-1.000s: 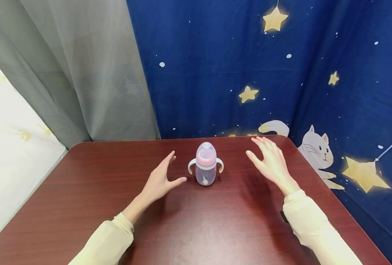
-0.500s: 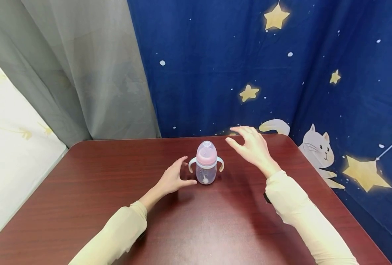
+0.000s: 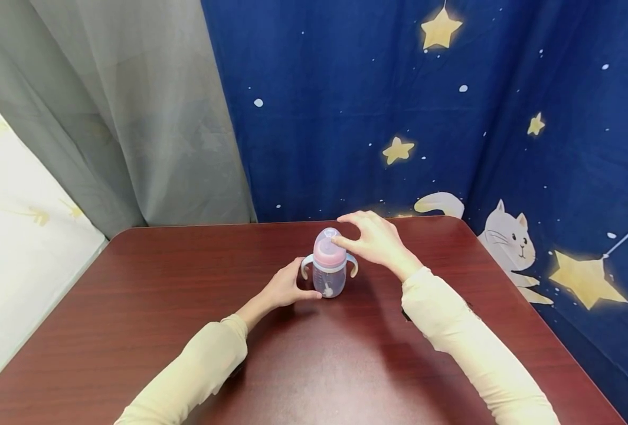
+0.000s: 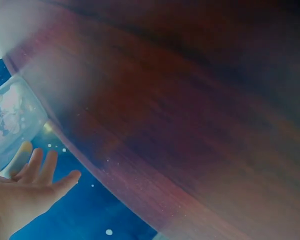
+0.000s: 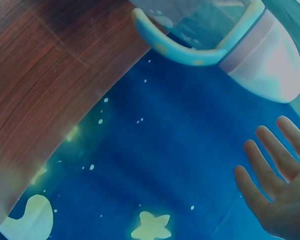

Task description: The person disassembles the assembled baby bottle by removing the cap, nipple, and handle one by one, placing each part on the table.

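A baby bottle [image 3: 329, 277] with two side handles, a pink collar and a clear domed cap stands upright on the table. My left hand [image 3: 284, 287] is at its left side, thumb in front of the lower body and fingers beside the left handle; whether it touches cannot be told. In the left wrist view, the left hand [image 4: 35, 192] has its fingers spread near the bottle [image 4: 12, 117]. My right hand [image 3: 372, 239] hovers at the cap's right, its thumb overlapping the cap in the head view. The right wrist view has these fingers [image 5: 270, 170] extended, apart from the cap [image 5: 277, 62].
The dark reddish wooden table [image 3: 149, 307] has rounded far corners. Behind it hang a grey curtain [image 3: 176, 147] and a blue curtain [image 3: 335, 118] with stars and a cat. A white surface [image 3: 16, 236] lies along the left side.
Both hands have come in towards the bottle: the left moved right to its lower side, the right moved left to its cap. The bottle has stayed in place.
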Demonstrator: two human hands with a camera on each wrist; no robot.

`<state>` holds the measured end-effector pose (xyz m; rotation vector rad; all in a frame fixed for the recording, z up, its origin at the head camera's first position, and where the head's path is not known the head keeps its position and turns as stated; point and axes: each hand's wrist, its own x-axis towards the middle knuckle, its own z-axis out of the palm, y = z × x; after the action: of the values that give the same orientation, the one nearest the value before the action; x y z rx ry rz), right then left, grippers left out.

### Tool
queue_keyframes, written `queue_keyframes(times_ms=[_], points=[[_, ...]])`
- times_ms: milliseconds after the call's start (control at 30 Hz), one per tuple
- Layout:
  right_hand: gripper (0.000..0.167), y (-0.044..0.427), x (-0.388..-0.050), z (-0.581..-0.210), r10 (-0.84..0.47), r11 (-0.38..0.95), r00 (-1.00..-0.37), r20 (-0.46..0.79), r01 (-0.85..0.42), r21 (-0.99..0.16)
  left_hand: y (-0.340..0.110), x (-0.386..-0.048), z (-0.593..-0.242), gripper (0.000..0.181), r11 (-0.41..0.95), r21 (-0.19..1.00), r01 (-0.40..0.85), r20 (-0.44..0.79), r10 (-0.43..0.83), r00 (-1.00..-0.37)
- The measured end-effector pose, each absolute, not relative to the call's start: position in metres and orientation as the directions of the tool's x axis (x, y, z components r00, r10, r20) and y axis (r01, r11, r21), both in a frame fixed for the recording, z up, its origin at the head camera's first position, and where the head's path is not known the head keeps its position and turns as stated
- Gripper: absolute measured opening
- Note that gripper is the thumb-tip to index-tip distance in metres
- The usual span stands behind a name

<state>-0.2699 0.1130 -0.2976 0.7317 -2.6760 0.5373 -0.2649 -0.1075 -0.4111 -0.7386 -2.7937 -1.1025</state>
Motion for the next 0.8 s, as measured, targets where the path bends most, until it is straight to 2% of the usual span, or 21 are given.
queue_keyframes(times_ms=[400, 800], points=[[0.056, 0.098, -0.270, -0.302, -0.437, 0.800, -0.834, 0.336, -0.531, -0.278, -0.104, -0.272, -0.413, 0.052, 0.617, 0.673, 0.408, 0.195, 0.384, -0.902], [0.062, 0.088, -0.276, -0.308, -0.492, 0.800, -0.829, 0.267, -0.551, -0.237, -0.100, -0.275, -0.421, 0.053, 0.612, 0.680, 0.404, 0.213, 0.363, -0.907]])
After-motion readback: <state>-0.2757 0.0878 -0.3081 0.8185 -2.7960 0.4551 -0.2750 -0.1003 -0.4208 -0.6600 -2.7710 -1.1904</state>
